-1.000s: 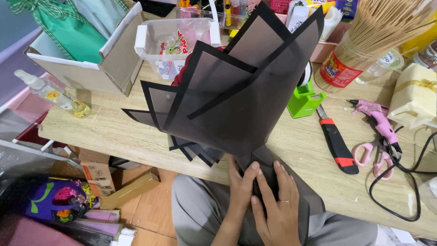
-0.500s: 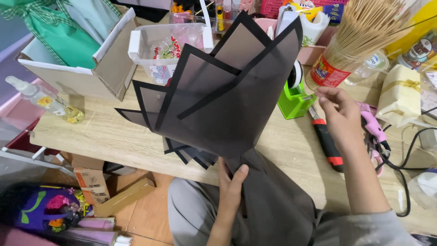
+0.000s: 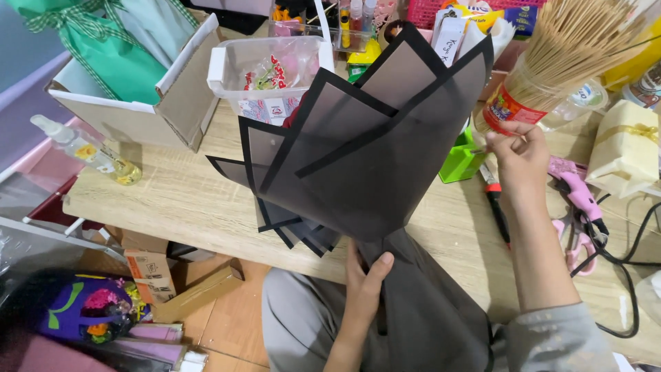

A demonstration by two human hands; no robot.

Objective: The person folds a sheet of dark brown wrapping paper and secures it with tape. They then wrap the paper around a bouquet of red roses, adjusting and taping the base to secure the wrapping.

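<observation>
A fan of dark see-through wrapping sheets [image 3: 372, 158] with black borders stands upright over the table edge. My left hand [image 3: 365, 282] grips the gathered base of the sheets, above my lap. My right hand [image 3: 521, 155] is stretched out over the table, just right of a green tape dispenser [image 3: 460, 164]. Its thumb and fingers are pinched together, apparently on a thin clear strip of tape that I can barely make out. A red and black utility knife [image 3: 494, 200] lies just below that hand.
On the wooden table [image 3: 172, 200] are a jar of wooden skewers [image 3: 551, 76], a pink glue gun [image 3: 578, 193], pink scissors [image 3: 575, 241], a black cable [image 3: 620, 255], a cream gift box [image 3: 623, 148], a clear bin [image 3: 268, 69], a cardboard box [image 3: 179, 103] and a spray bottle [image 3: 89, 151].
My right hand left the base of the sheets, reached right across the table and now pinches beside the green dispenser. My left hand stays on the base.
</observation>
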